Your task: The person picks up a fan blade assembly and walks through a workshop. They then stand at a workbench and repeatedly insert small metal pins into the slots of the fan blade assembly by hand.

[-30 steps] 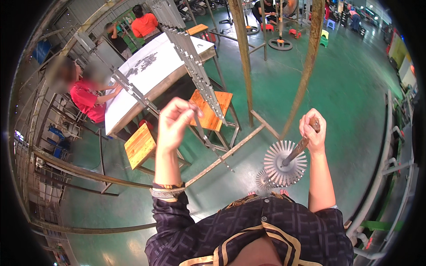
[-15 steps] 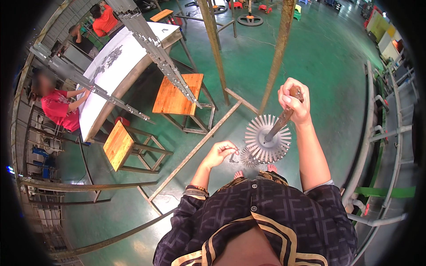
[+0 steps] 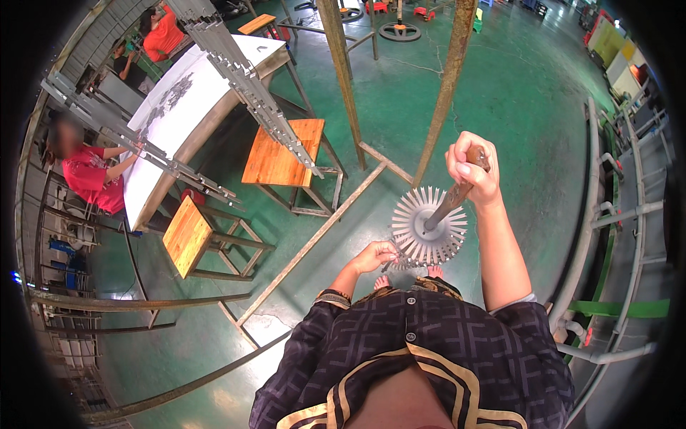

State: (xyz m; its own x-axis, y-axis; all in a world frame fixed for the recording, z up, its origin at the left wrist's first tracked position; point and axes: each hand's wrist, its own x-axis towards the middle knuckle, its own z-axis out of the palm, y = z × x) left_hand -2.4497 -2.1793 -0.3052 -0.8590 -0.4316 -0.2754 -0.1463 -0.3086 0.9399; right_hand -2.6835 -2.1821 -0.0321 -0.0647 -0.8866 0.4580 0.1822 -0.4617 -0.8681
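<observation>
My right hand (image 3: 474,169) is closed around the top of a rusty brown rod (image 3: 449,203). Around the rod's lower part sits a grey round rack (image 3: 414,227) with many narrow fins fanning out from its rim. A second, smaller-looking finned tier (image 3: 403,262) shows partly below it. My left hand (image 3: 374,256) is at the lower left rim, thumb and fingers pinched on a small dark metal piece (image 3: 386,267), mostly hidden by the fingers. Whether that piece touches the rack I cannot tell.
Two wooden-topped stools (image 3: 284,151) stand left, beyond a low metal floor bar (image 3: 314,239). Hanging strings of grey metal parts (image 3: 259,96) cross before a white table (image 3: 204,93), where a person in red (image 3: 93,175) works. Rusty posts (image 3: 444,93) rise ahead; pipes (image 3: 632,222) run right.
My left hand has moved right and up to the rack's lower rim, carrying the small dark piece. My right hand keeps its hold on the rod, nearly unmoved. The view has shifted slightly.
</observation>
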